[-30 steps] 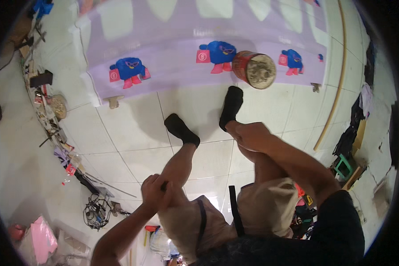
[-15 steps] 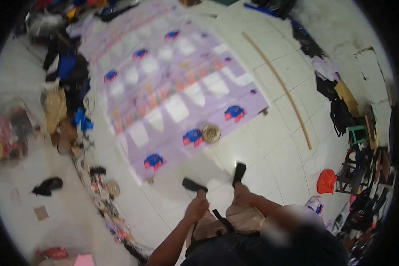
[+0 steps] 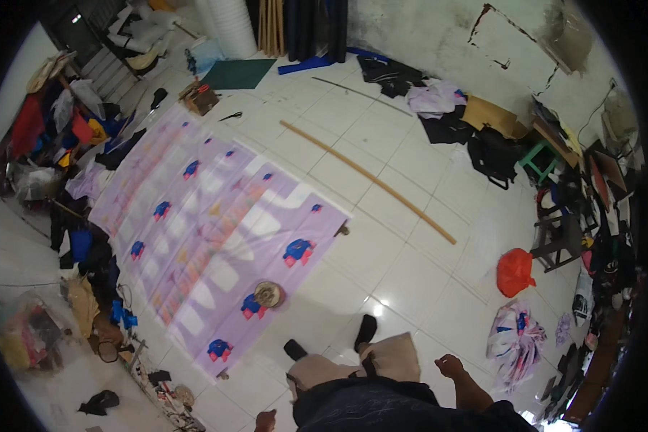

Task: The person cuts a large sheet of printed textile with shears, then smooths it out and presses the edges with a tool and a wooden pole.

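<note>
I look down from standing height at a white tiled floor. My right hand (image 3: pixel 450 365) hangs beside my hip with fingers loosely curled and nothing in it. My left hand (image 3: pixel 266 420) shows only partly at the lower edge, by my left thigh; whether it holds anything is unclear. My feet in dark socks (image 3: pixel 365 332) stand just off the near end of a long lilac fabric sheet (image 3: pixel 201 230) printed with blue and red figures. A small round tin (image 3: pixel 269 294) sits on the fabric near my feet.
A long wooden stick (image 3: pixel 367 178) lies diagonally on the tiles right of the fabric. An orange bag (image 3: pixel 515 271) and a patterned bundle (image 3: pixel 515 337) lie at right. Clothes and clutter line the left wall, a green mat (image 3: pixel 237 73) lies at the back, stools and boxes at right.
I have risen from a crouch to standing. My hands left my knees and now hang at my sides. The view widened from my legs to the whole room.
</note>
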The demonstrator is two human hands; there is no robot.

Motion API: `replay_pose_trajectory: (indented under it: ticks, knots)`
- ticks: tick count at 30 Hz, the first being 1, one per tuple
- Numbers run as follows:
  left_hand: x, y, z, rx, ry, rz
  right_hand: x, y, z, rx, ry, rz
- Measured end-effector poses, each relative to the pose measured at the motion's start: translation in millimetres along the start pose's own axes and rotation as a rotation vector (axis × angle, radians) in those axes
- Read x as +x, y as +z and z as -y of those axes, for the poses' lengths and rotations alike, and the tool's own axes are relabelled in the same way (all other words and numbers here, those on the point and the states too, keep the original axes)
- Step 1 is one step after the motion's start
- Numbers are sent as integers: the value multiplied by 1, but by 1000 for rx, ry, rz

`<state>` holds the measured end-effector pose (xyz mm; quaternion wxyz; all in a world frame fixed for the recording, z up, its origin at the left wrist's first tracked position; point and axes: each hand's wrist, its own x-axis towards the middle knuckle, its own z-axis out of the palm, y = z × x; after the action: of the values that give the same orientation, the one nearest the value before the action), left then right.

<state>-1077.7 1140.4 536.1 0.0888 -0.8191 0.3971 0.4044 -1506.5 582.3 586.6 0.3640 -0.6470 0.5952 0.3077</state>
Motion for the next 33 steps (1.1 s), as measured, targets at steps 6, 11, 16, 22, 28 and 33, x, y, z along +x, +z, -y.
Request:
replay_pose_trajectory:
  ticks: [6,11,16,22,28,33]
  knots:
    - [164,-199,-232,-611,-110,-225,93,-85,-54,-90,-111,-73]
    - [247,-322,-250,-1186,-221,-409,178,-196,102,301,-307,-258]
    - [300,-291,-177,-967,-541,-344,193,-285,250,443,-496,-218]
    - [431,-366,-233,-419,-10,210,275,-349,43,526,-165,-409]
    - [542,-541,-244,-1061,-332,-464,260,-337,73,377,276,-117]
    - [630,-646,-277,-1115,-311,-604,351,-426,160,305,270,-26]
